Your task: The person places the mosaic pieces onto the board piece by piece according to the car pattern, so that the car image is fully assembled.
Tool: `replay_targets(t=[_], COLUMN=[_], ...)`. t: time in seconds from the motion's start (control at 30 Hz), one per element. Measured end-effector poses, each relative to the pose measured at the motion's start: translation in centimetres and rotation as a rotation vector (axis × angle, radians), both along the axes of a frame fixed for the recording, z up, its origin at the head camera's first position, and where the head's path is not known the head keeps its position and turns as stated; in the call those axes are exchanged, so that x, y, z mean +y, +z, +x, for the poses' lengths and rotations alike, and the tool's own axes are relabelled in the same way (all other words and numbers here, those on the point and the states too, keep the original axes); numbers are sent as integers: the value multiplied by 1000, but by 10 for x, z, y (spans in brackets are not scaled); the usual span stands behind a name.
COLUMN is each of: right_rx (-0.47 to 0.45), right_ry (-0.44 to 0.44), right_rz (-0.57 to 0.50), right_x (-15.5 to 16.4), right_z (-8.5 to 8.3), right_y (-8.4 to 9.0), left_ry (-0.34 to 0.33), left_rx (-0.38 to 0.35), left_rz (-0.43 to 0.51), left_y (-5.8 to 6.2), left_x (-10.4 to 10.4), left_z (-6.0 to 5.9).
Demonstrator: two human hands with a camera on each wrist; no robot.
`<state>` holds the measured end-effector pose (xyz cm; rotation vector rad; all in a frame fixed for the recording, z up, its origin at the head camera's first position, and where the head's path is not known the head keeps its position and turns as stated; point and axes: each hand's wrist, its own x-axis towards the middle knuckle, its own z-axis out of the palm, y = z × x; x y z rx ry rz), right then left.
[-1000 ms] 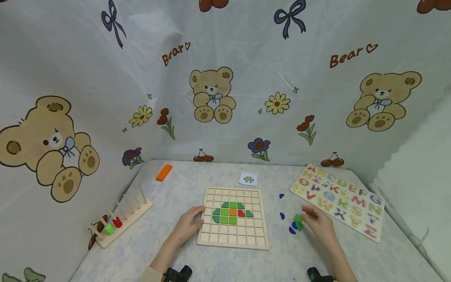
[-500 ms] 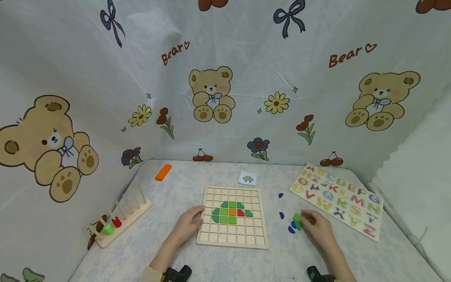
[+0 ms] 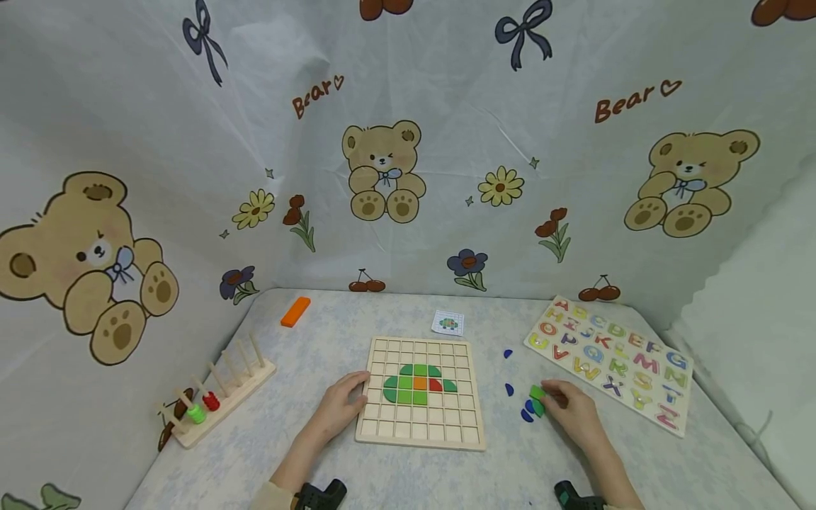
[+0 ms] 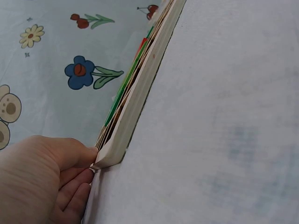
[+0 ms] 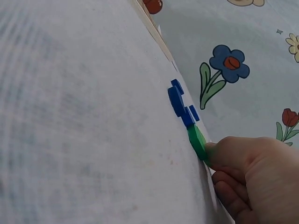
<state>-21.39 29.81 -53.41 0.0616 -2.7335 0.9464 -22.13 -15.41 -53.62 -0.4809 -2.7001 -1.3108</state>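
Note:
A square wooden grid board (image 3: 421,428) lies on the table, with green, orange and red tiles in its middle. My left hand (image 3: 340,407) rests at the board's left edge, thumb and fingertips against the rim. To the right, my right hand (image 3: 574,412) reaches a small cluster of pieces. Its fingertips touch a light green square tile (image 3: 537,392) and a dark green piece (image 3: 538,408). In the right wrist view the thumb meets the green piece (image 5: 196,142); whether it is pinched is hidden. Blue half-round pieces (image 3: 526,416) lie beside the green ones.
An alphabet board (image 3: 608,365) lies at the right. A pattern card (image 3: 448,323) is behind the grid board. At the left stand a peg rack (image 3: 229,404) with green and red beads and, farther back, an orange block (image 3: 296,312). Two blue pieces (image 3: 509,389) lie apart.
My right hand has come down and slightly nearer to the green pieces, its fingertips now touching them. The light green tile has shifted a little. The left hand stays at the board's edge.

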Motion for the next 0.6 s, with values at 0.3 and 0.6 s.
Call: replay_targets(t=[0.3,0.6], right_rx=[29,15], right_ry=[17,0], right_rz=[29,-23], right_x=[1,-1], right_z=[-1,1], right_y=[-3,6], left_ry=[5,-5], left_rx=[-22,-6], left_rz=[11,6], left_y=[1,2], left_x=[0,0], left_z=[1,0])
